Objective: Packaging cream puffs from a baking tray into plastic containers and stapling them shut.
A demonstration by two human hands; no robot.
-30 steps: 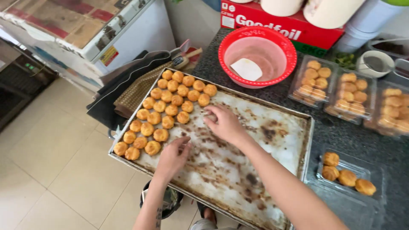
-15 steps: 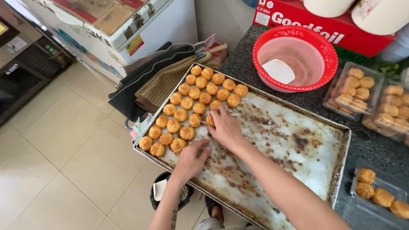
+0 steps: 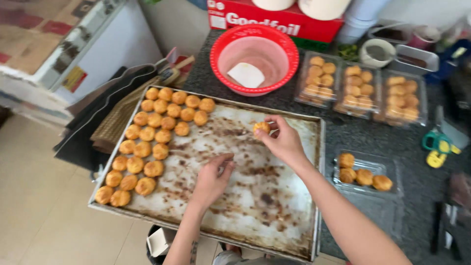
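Since half a second earlier, you had lifted your right hand (image 3: 282, 140) off the baking tray (image 3: 299, 125) with one pastry (image 3: 261, 127) pinched in its fingertips. From left: the remaining pastries (image 3: 152, 142) filled the tray's left end; your left hand (image 3: 213, 176) hovered loosely curled, holding nothing I could see. You seemed mid-transfer; next likely came carrying it right to the open clear box (image 3: 365, 174) on the counter (image 3: 363, 135).

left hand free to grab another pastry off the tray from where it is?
Probably yes. The left hand hovers over the bare middle of the baking tray, fingers curled and seemingly empty. The pastries sit in rows just to its left with nothing between. The right hand already pinches one pastry.
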